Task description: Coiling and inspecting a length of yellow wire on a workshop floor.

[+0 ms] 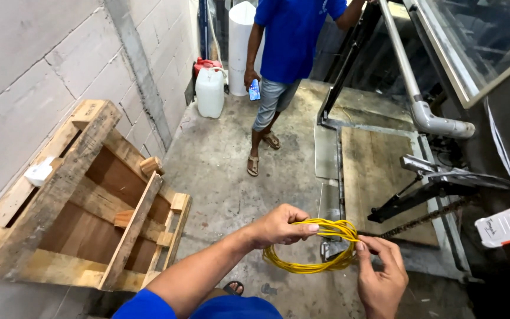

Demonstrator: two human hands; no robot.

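Your left hand (278, 227) grips the top of a coil of thin yellow cord (311, 251), fingers closed around its loops, while your right hand (382, 272) pinches the coil's right side between thumb and fingertips. The coil hangs between both hands, above the grey concrete floor (219, 165), near the middle of the scene.

To the left, a weathered wooden pallet (90, 201) leans against the grey block wall (30, 59), with a small white rectangular piece (38, 172) resting on its upper edge. Far ahead, a white plastic jerrycan (210, 91) stands on the floor with a red container (205, 64) just behind it. Beside them another person in a blue shirt (293, 35) holds a phone (255, 90). At the right edge, a white rectangular box with a printed label (506, 224) sits beside a metal machine frame (420, 112).
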